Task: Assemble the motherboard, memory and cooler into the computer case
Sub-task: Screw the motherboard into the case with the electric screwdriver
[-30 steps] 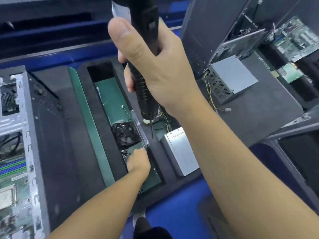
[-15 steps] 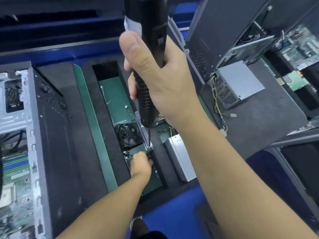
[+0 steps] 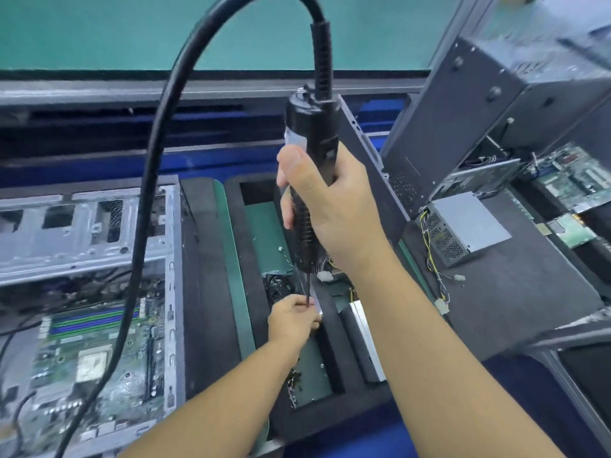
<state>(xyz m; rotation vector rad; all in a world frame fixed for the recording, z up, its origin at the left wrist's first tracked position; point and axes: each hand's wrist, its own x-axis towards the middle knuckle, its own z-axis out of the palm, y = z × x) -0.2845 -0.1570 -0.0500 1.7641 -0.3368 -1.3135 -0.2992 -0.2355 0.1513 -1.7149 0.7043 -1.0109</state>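
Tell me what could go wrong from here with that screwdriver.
1. The left hand pinches at the bit; if the electric screwdriver in the right hand spins, fingers could get nicked.
2. Its cable hangs down past the open case's motherboard and might snag parts.

The silver computer case (image 3: 89,226) is lying open on its side. The green motherboard (image 3: 99,375) is sitting flat inside it, its blue and green memory slots (image 3: 96,320) facing up. The black fan cooler (image 3: 276,287) is lying right of the case, apart from it.
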